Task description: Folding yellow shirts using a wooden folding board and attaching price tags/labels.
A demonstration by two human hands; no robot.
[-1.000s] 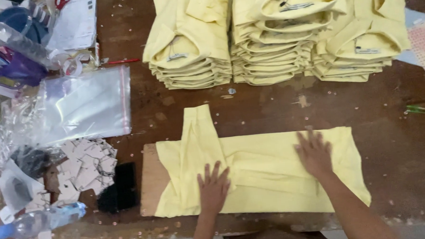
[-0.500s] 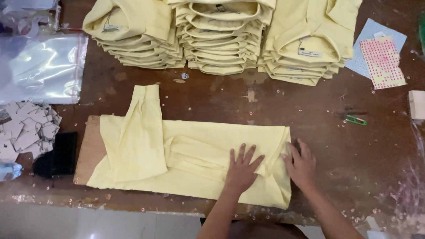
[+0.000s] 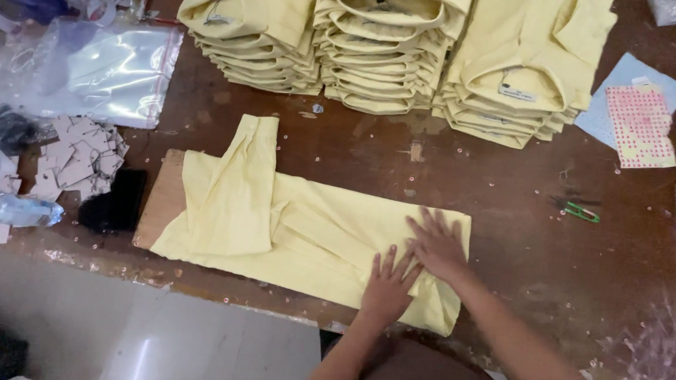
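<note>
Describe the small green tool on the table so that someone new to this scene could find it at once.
Start at the brown table and go to the pale yellow shirt that both hands press flat at its near edge. Just right of the shirt's end lies the small green tool, alone on bare wood. It is the only bright green thing there, below a dotted pink sheet.

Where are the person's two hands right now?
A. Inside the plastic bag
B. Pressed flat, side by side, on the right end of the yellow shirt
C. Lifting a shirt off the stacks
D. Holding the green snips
B: the left hand and right hand lie palm-down, side by side, on the yellow shirt near its right end.
</note>
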